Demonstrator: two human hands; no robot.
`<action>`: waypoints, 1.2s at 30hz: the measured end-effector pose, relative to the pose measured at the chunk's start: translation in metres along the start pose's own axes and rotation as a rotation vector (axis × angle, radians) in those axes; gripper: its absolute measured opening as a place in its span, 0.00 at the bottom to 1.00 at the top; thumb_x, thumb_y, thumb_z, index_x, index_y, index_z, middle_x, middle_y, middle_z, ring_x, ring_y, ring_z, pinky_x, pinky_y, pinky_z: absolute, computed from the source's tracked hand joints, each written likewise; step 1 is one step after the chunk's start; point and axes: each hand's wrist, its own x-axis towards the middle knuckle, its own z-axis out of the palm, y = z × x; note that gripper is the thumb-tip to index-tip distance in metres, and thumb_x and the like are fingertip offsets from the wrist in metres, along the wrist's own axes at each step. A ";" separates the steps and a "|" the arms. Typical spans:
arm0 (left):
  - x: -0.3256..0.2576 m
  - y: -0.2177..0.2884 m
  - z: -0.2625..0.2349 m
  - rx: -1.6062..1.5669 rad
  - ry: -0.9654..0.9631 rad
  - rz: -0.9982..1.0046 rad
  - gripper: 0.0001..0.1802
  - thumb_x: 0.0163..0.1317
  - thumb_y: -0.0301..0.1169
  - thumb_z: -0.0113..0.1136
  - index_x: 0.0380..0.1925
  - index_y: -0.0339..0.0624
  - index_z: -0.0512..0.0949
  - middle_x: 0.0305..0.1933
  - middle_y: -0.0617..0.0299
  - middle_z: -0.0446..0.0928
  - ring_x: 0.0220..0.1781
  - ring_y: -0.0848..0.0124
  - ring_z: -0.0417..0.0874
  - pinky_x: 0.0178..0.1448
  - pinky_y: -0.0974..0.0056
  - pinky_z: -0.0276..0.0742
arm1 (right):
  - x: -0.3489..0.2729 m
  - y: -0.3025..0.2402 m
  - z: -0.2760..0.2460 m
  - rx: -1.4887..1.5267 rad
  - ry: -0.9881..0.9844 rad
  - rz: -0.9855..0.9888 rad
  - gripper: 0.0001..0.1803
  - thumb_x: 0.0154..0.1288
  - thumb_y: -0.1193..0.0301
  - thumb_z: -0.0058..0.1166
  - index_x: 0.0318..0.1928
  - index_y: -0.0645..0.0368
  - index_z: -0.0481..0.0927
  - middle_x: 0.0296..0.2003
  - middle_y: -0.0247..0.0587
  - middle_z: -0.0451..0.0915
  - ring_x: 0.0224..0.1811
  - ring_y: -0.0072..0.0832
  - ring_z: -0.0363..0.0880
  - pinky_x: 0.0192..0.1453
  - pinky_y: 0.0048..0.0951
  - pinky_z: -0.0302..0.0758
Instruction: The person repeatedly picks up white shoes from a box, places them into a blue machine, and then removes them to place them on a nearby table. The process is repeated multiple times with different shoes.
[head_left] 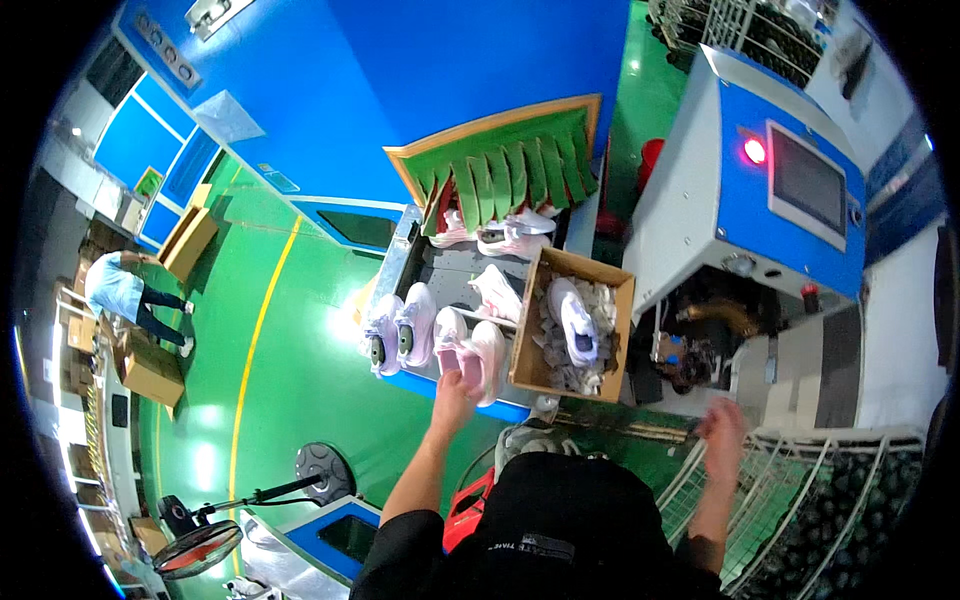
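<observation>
Sneakers point(489, 350), pale pink, stand paired at the conveyor point(455, 268) end, our left hand point(457, 395) half-curled at one heel, hold unclear; we advise gripping both heels evenly; our blurred right hand's point(722, 432) state we cannot tell.

Left forearm point(415, 482) bare, slanting forward and slightly inward; left hand point(455, 394) at its end, grip hard to read. Right forearm point(711, 508) bare, nearly straight forward; right hand point(722, 428) blurred, finger pose unclear. Hands well apart, left slightly farther forward.
</observation>
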 end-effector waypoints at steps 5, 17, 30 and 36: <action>0.015 0.006 0.034 0.230 0.307 0.033 0.17 0.56 0.42 0.70 0.37 0.40 0.87 0.58 0.40 0.72 0.71 0.37 0.65 0.74 0.42 0.64 | 0.033 0.037 0.159 -1.018 -0.530 -0.508 0.26 0.64 0.67 0.64 0.61 0.59 0.77 0.56 0.56 0.77 0.57 0.51 0.79 0.59 0.43 0.78; 0.117 0.035 -0.071 -0.211 -0.116 0.042 0.17 0.67 0.45 0.60 0.42 0.43 0.85 0.37 0.46 0.85 0.40 0.46 0.87 0.48 0.47 0.82 | 0.110 0.132 0.219 -0.929 -0.413 -0.666 0.32 0.56 0.69 0.70 0.58 0.57 0.68 0.54 0.57 0.75 0.50 0.51 0.82 0.51 0.47 0.77; 0.472 0.035 -0.032 0.109 0.009 0.290 0.38 0.44 0.35 0.72 0.62 0.55 0.77 0.66 0.55 0.74 0.70 0.52 0.70 0.71 0.43 0.66 | 0.137 0.167 0.169 -0.910 -0.665 -0.502 0.17 0.61 0.69 0.68 0.49 0.61 0.83 0.45 0.50 0.82 0.51 0.49 0.82 0.55 0.43 0.79; 0.511 -0.002 -0.015 0.196 0.191 0.230 0.30 0.51 0.42 0.72 0.56 0.53 0.78 0.52 0.49 0.80 0.59 0.48 0.79 0.63 0.46 0.73 | 0.133 0.150 0.182 -1.154 -0.750 -0.592 0.19 0.64 0.66 0.65 0.53 0.60 0.81 0.47 0.54 0.82 0.51 0.50 0.83 0.54 0.46 0.79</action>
